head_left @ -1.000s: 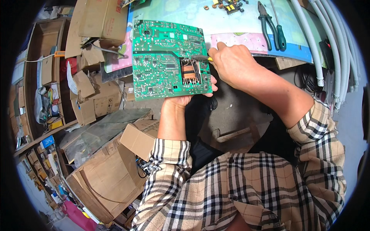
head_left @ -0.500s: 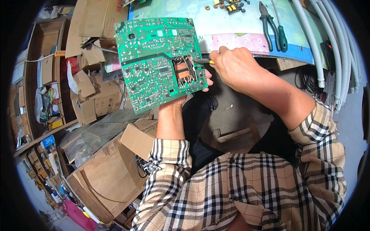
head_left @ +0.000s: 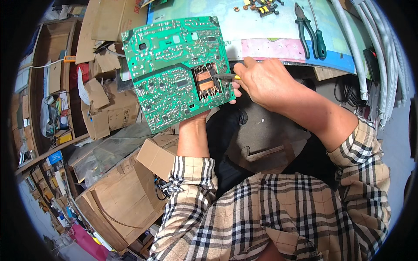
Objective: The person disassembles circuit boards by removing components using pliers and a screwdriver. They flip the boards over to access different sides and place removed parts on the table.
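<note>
One green circuit board (head_left: 167,76), solder side toward the camera, sits in the left hand (head_left: 236,92), whose grip is half hidden behind it, fingers curling at the board's right edge. The right hand (head_left: 263,80), just right of the board, closes its grip around one yellow-handled tool (head_left: 225,76), the dark tip over one copper-wound coil (head_left: 203,82) set in the board's large cut-out; whether they touch cannot be told. Markings on the board are too small to read. Left of the board, red printing shows on one cardboard box (head_left: 112,26), and small black symbols mark one torn carton (head_left: 115,108). Beyond the board to the right, the worktop (head_left: 261,32) carries one pair of pliers (head_left: 304,32), one green-handled screwdriver (head_left: 321,45) and a cluster of small parts (head_left: 264,8), too crowded to count. Several grey corrugated hoses (head_left: 376,43) run at the board's far right.
</note>
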Motion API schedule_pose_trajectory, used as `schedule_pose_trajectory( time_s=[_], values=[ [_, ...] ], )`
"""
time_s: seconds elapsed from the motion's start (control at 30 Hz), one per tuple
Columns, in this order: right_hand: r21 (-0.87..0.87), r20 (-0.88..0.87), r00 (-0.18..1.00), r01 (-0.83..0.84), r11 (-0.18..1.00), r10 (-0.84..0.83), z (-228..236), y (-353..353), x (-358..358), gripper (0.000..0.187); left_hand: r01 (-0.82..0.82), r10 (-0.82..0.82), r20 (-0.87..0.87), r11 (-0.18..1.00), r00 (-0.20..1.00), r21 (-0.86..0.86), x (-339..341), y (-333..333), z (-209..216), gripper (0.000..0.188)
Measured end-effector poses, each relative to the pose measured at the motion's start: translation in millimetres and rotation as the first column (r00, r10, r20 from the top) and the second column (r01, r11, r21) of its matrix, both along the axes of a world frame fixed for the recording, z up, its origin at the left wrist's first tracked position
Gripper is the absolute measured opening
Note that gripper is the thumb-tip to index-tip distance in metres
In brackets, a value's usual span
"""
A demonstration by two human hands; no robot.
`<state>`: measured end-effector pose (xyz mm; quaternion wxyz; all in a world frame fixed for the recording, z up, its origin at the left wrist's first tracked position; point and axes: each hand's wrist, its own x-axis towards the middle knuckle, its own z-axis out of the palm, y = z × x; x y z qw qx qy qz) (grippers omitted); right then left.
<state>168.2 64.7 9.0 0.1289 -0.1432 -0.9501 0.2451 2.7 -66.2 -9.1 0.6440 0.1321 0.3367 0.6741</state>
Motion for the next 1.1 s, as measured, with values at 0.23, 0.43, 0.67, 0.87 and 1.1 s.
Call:
schedule_pose_trajectory(
  time_s=[0.23, 0.43, 0.67, 0.87, 1.1],
  values=[
    [-0.220, 0.091, 0.992, -0.070, 0.973, 0.092, 6, -7, 2, 0.024, -0.220, 0.205, 0.137, 0.971, 0.969, 0.099, 2, -3, 2, 0.062],
    [-0.298, 0.219, 0.960, -0.105, 0.949, 0.176, 10, -9, 8, 0.022, -0.011, 0.010, -0.092, 1.000, 0.996, -0.013, -11, 2, 6, 0.075],
    [-0.086, 0.169, 0.975, -0.130, 0.988, 0.143, 3, -14, 11, 0.012, -0.020, 0.018, -0.157, 1.000, 0.987, -0.011, -14, -3, 6, 0.078],
    [0.073, 0.160, 0.983, -0.105, 0.992, 0.092, 5, -20, 16, 0.014, -0.054, 0.057, -0.204, 0.998, 0.977, 0.024, -20, -3, 1, 0.076],
    [0.106, 0.159, 0.985, -0.087, 0.990, 0.070, 9, -26, 17, 0.014, -0.117, 0.120, -0.237, 0.993, 0.964, 0.029, -16, -8, 8, 0.076]
  ],
)
